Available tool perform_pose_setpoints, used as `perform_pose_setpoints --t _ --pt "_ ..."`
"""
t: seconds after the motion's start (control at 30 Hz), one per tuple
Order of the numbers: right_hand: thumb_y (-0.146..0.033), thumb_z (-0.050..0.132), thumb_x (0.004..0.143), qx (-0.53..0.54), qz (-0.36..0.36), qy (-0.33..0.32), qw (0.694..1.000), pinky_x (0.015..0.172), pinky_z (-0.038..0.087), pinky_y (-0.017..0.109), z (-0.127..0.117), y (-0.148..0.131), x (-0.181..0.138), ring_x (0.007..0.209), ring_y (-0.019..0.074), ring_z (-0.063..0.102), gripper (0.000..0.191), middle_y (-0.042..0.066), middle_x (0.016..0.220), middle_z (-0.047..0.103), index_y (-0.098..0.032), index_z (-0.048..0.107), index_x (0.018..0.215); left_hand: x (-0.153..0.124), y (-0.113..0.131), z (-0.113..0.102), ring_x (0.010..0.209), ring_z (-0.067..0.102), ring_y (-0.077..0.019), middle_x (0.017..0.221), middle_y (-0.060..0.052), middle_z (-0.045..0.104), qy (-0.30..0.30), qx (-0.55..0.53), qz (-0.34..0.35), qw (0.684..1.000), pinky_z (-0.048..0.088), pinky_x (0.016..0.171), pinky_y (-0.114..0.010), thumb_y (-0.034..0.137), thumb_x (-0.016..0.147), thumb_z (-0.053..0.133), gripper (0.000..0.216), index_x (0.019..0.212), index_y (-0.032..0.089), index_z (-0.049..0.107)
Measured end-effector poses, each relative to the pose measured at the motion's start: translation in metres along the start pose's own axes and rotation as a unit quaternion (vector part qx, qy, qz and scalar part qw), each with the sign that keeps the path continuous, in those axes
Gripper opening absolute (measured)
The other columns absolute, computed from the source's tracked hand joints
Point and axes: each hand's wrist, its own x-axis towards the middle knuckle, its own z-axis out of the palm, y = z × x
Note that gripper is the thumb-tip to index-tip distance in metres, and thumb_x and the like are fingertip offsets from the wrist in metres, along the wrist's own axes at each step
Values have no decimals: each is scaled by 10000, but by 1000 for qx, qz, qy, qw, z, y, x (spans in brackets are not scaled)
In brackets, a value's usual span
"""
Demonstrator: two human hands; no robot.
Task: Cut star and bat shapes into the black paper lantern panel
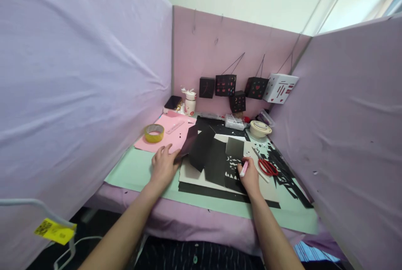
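My left hand [163,164] rests on the green mat with its fingers apart, one fingertip against the left edge of a folded sheet of black card [202,148]. In my right hand [251,178] is a pink-and-white craft knife [244,168], gripped in closed fingers. Beneath that hand, the right part of the black card shows rows of small cut-out shapes [232,164], pale where the board shows through. A small dark grey square [235,147] lies just above them. The card lies on a light board [194,174] with a black sheet under its front edge.
Red-handled scissors [268,167] and black paper scraps [284,169] lie to the right. A yellow tape roll [154,133] and ruler [175,127] sit on pink paper. At the back are a white bottle [190,103], another tape roll [260,128] and hanging decorated boxes [225,85].
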Motion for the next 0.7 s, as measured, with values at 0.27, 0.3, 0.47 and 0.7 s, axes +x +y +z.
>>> perform_pose_setpoints --t 0.27,0.3,0.47,0.7 --pt "-378 506 771 37 13 33 999 706 441 340 -4 -6 -2 739 241 607 357 81 884 667 -189 557 1069 44 43 -60 1266 536 -248 1257 -49 670 104 -41 258 960 208 1143 -545 83 896 417 409 1178 235 672" --pt "-372 508 768 41 13 37 998 716 443 344 -5 -6 -2 753 243 610 349 85 894 667 -189 561 1060 41 41 -67 1269 532 -254 1266 -48 665 107 -27 259 960 214 1137 -546 88 908 401 410 1180 234 671" --pt "-354 513 774 76 3 41 996 754 456 355 -3 -2 0 792 242 618 325 89 941 663 -196 546 1056 7 1 -59 1256 532 -302 1306 -84 635 26 81 188 978 251 1106 -574 48 867 368 479 1222 196 655" --pt "-327 514 773 111 18 53 992 769 456 350 -3 -1 1 779 226 614 287 83 946 668 -200 540 1029 -27 -18 -47 1388 375 -372 1508 -113 422 -223 145 158 951 250 1091 -653 116 792 524 649 1425 255 478"
